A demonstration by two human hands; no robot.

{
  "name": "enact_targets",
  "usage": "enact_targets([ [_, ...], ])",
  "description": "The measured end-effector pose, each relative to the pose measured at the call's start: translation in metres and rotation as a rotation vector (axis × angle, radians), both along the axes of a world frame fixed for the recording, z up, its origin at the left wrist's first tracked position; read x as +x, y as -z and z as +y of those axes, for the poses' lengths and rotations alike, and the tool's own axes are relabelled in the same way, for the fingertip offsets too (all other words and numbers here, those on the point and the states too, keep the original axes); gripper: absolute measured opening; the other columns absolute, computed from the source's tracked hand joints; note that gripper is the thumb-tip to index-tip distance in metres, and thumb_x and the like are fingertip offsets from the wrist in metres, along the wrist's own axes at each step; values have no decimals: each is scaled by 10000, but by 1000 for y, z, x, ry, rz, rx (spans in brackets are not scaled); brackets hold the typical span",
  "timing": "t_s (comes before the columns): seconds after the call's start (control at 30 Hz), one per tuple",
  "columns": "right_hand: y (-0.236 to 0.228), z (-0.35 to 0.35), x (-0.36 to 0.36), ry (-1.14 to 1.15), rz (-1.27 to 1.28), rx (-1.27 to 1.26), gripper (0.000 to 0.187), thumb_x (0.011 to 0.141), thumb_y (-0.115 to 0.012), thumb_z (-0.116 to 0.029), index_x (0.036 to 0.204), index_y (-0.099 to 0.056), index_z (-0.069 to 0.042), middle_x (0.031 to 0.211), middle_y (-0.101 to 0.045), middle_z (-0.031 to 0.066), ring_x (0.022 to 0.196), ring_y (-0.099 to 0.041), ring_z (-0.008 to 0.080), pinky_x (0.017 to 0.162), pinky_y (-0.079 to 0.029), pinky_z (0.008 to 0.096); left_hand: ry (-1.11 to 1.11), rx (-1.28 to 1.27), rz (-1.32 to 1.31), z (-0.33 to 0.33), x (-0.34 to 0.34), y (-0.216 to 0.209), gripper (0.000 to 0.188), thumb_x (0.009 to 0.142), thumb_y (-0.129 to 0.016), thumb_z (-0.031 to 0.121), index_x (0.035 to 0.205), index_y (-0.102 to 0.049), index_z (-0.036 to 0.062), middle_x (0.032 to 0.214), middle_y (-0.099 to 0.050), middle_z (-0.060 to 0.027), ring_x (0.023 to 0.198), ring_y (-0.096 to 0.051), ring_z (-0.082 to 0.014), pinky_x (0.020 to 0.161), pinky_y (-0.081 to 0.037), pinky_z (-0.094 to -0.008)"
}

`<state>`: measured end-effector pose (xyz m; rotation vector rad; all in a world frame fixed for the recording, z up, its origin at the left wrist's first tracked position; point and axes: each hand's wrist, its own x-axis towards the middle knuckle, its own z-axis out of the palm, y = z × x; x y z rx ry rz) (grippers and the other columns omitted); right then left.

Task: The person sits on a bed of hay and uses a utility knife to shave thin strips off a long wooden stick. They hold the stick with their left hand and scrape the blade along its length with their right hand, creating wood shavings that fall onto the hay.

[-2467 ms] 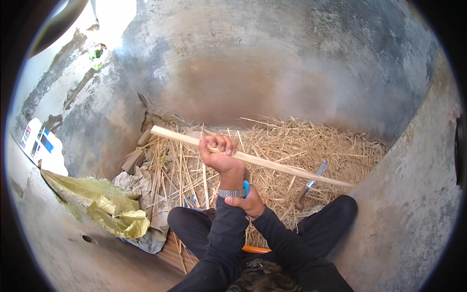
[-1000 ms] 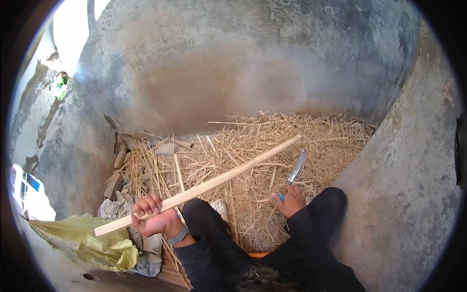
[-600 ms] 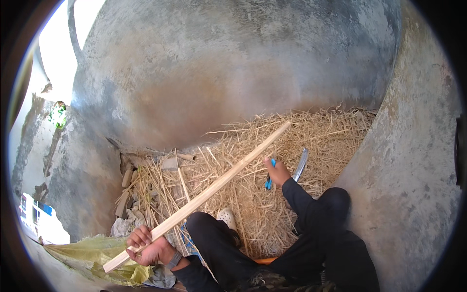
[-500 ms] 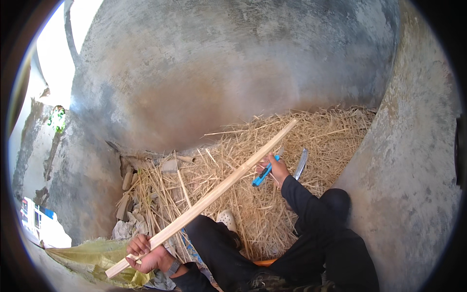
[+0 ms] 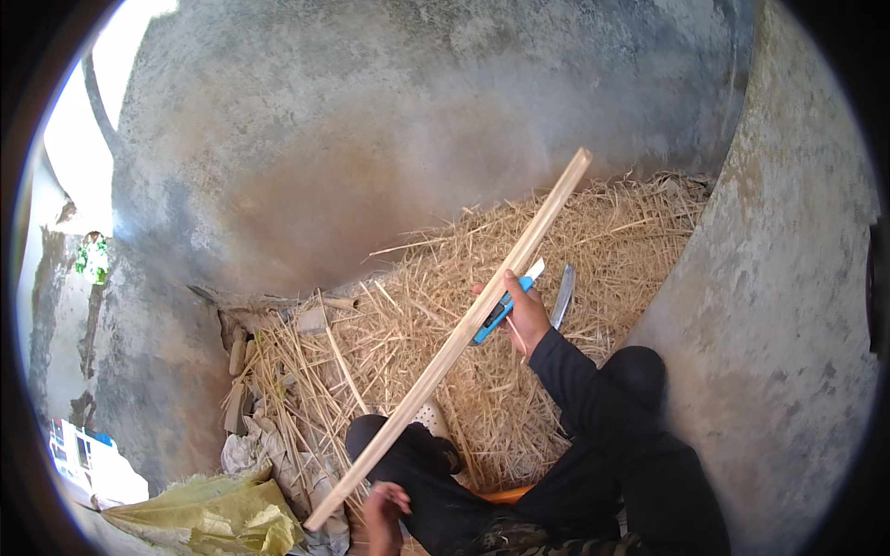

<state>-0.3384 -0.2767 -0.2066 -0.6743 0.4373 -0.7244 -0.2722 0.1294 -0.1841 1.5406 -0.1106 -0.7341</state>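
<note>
My right hand (image 5: 527, 317) is closed around a blue utility knife (image 5: 491, 320) with its pale blade out. The same hand pinches a long, pale wooden strip (image 5: 431, 373), possibly split bamboo, which slants from upper right to lower left. A thin sliver (image 5: 516, 335) sticks out below my right fingers. Beside the strip's lower end is my left hand (image 5: 385, 510), off the wood and blurred, its fingers partly hidden. A broad metal blade (image 5: 563, 296) lies on the shavings just right of my right hand; its handle is hidden.
Straw-like shavings (image 5: 612, 241) cover the floor between grey concrete walls (image 5: 399, 111). Thin sticks (image 5: 287, 398) lie at left, near a yellowish sack (image 5: 204, 514). My bent legs and a pale clog (image 5: 431, 419) are below the strip.
My left hand has let go of the strip's lower end and moved right. The strip has swung steeper, now against my right hand and the knife.
</note>
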Motion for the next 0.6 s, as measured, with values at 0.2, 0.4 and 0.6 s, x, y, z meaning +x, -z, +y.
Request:
enact_targets([
  [0.2,-6,12,-1,-43,20,-150,447,1025,-353,-373,1151,-533,16,1064,-657,177,974,-652,237,853,-546,365,330,150,-1100,-77,-4,-69,245,742,-747,118,745,-523,18,739,-573,-94,629,-524,-183,539,-389,-290],
  [0.4,5,9,-14,-26,85,-192,417,1010,-421,-351,1124,-553,28,1015,-676,172,870,-676,218,780,-546,355,801,145,-1068,-217,52,-37,432,873,-673,335,1126,-565,2,801,-576,-59,682,-543,-158,614,-437,-273],
  [0.6,3,-5,-22,-133,252,-245,432,967,-516,-393,1019,-617,24,879,-675,104,645,-650,157,562,-512,290,1158,89,-486,-236,49,-29,230,996,-504,269,1006,-554,45,744,-552,22,634,-513,-43,562,-437,-232],
])
